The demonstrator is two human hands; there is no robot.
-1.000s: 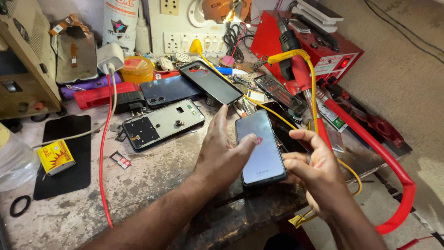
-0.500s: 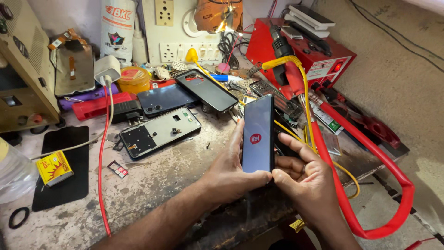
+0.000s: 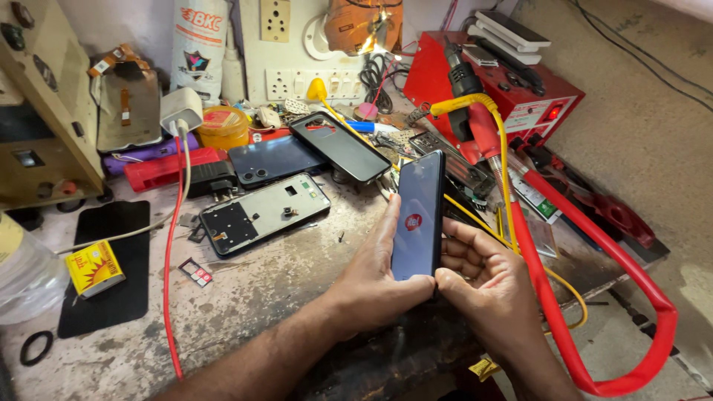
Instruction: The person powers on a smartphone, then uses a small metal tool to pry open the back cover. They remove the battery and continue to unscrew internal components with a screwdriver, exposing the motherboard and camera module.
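A dark smartphone (image 3: 418, 215) stands upright on its lower edge above the workbench, its screen lit with a small red round logo. My left hand (image 3: 375, 278) cups its left side, thumb along the screen edge. From the right, my right hand (image 3: 483, 278) grips it, fingers curled behind the back and thumb at the bottom corner. Both hands hold the phone near the bench's front edge.
An opened phone frame (image 3: 261, 213), a dark phone back (image 3: 273, 159) and a black case (image 3: 340, 146) lie behind. A red cable (image 3: 172, 245) crosses the bench. A red hose (image 3: 587, 275) and red machine (image 3: 512, 82) fill the right. A yellow matchbox (image 3: 94, 267) rests on a black mat (image 3: 111, 275).
The phone has been turned from lying flat in my hands to standing upright, and its screen now shows a red logo. Both hands shifted slightly with it.
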